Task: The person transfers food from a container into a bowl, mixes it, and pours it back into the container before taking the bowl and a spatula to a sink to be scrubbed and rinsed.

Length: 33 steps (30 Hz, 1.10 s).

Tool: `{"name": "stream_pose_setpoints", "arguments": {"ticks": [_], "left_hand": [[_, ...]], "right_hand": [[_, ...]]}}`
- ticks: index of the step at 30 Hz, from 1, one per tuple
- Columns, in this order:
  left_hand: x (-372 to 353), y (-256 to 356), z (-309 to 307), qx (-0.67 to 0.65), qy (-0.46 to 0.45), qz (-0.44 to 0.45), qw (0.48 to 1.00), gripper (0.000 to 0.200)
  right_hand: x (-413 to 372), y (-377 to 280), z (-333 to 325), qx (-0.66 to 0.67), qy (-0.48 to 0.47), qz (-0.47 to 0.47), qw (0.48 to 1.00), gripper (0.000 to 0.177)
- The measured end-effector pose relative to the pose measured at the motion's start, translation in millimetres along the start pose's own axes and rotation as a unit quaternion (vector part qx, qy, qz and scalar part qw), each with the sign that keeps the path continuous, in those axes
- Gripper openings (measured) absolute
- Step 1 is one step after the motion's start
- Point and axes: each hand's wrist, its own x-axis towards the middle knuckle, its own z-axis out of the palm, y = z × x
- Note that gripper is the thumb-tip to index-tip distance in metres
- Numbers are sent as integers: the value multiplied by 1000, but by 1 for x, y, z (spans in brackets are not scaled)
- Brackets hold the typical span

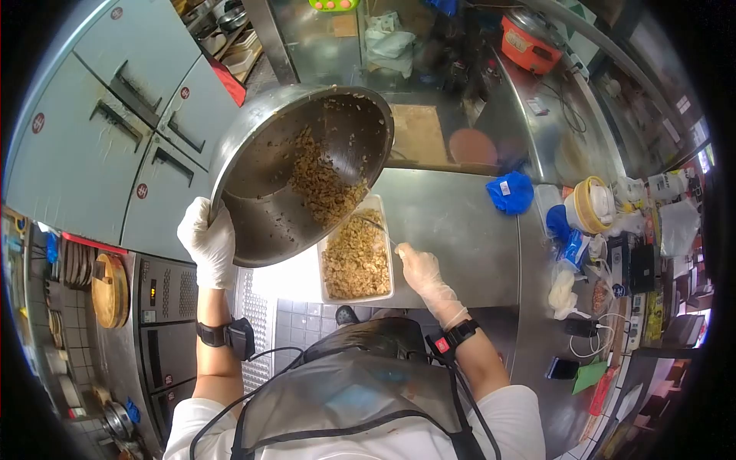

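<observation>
My left hand point(208, 239), in a white glove, is closed on the rim of a big metal mixing bowl point(261, 172). The bowl is tipped toward the right, and a brown, crumbly chopped filling point(322, 180) lies along its lower inner wall. Under the bowl's low edge stands a white rectangular tray point(392, 285) holding more of this filling. My right hand point(420, 272), in a clear glove, is closed around the handle of a metal spoon point(373, 223). The spoon reaches over the tray beside the bowl's rim; its head is partly lost against the food.
The tray rests on a steel counter point(456, 238). A blue plastic bag point(510, 192) and a yellow-rimmed tub point(592, 205) are to the right, with a phone point(563, 369) nearer me. Grey cabinets point(84, 138) stand at left. A red cooker point(530, 44) sits far right.
</observation>
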Motion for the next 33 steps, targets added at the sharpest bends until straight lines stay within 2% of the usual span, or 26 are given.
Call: {"name": "stream_pose_setpoints", "arguments": {"ticks": [4,5,6,7,9,10,12,15,19,21,22,23,24,25,27,29,31,33], "left_hand": [[-2,-4,-1,21,-4,4,1000,22],[-4,-3,-2,22,-7,2,1000,22],[-2,-1,-1,11,-3,-9,1000,22],[-2,-1,-1,1,0,-20,1000,23],[-2,-1,1,-1,5,-15,1000,25],[-1,-2,3,-4,10,-9,1000,26],[-2,-5,2,-27,10,-27,999,28],[-7,-8,3,-72,-2,-81,994,32],[-8,-9,6,-60,-8,-71,996,31],[-8,-10,7,-35,-13,-63,997,31],[-7,-5,6,-34,-21,-64,997,31],[-7,-3,8,-38,-24,-64,997,31],[-7,-3,9,-45,-20,-71,996,31],[-7,-3,9,-51,-15,-78,996,31],[-7,-4,8,-56,-20,-83,995,31],[-7,-1,8,-55,-23,-114,992,32],[-9,-7,9,-40,-9,-86,995,33],[-8,-3,9,-42,-8,-100,994,34]], "right_hand": [[7,12,9,25,-1,6,1000,23],[7,-4,-11,180,-78,124,973,26],[11,-12,-23,326,-148,233,904,29],[9,-7,-23,326,-147,233,904,29],[1,17,-17,451,-148,234,848,30],[-5,33,-9,450,-147,235,849,30],[-15,66,6,467,-56,284,836,31],[-28,78,-4,446,-79,336,826,30],[-36,96,7,439,-40,349,827,33],[-37,99,11,302,54,359,882,27],[-38,103,14,300,59,362,881,27],[-39,107,17,153,126,289,937,22],[-41,110,19,1,186,205,961,17],[-41,110,17,1,187,206,961,17],[-39,109,15,-103,203,218,949,18],[-38,115,19,-127,202,218,946,17],[-38,118,20,-145,200,210,946,16],[-38,119,23,-180,198,212,940,13]]}}
